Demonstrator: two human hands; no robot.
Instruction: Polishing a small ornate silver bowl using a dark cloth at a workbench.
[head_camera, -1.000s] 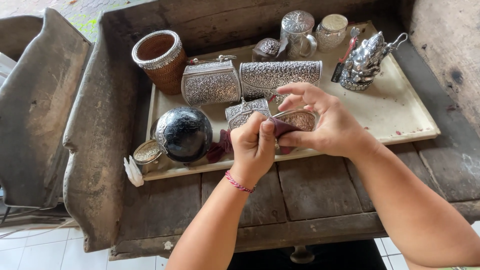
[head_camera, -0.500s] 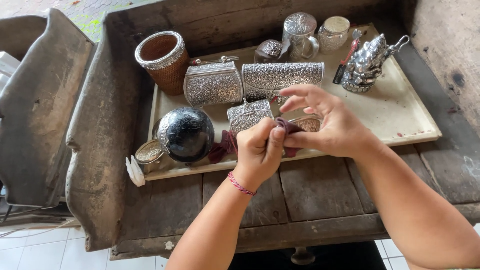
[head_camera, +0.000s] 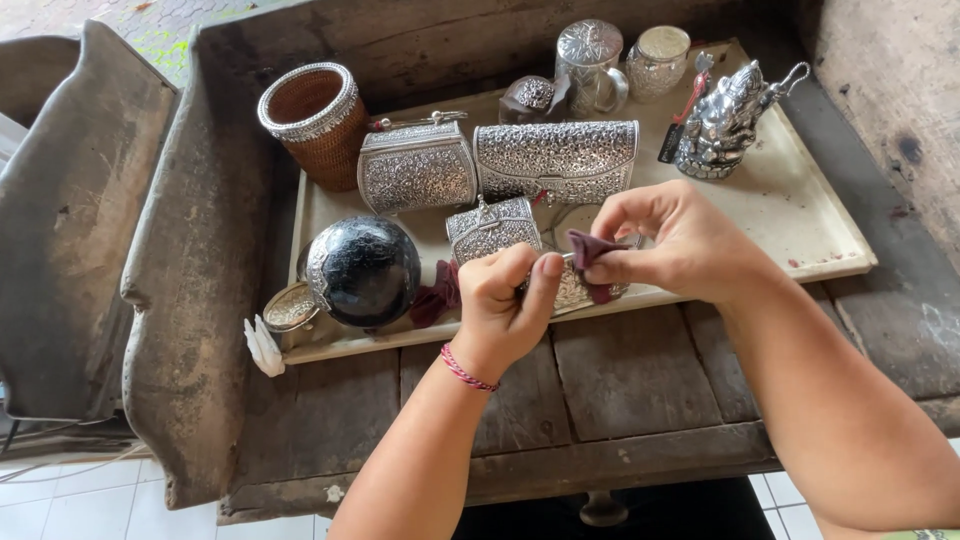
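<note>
Left hand (head_camera: 510, 300) is gripping a small embossed silver piece (head_camera: 575, 290) over the cream tray (head_camera: 790, 215) edge while right hand (head_camera: 670, 245) is pinching a maroon cloth (head_camera: 590, 255) on it; rubbing probably needs the piece braced firmly.

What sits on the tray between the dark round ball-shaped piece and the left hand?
In the head view, a crumpled dark red cloth lies on the tray between the black ball-shaped piece and the left hand; nothing else fills that gap.
</note>
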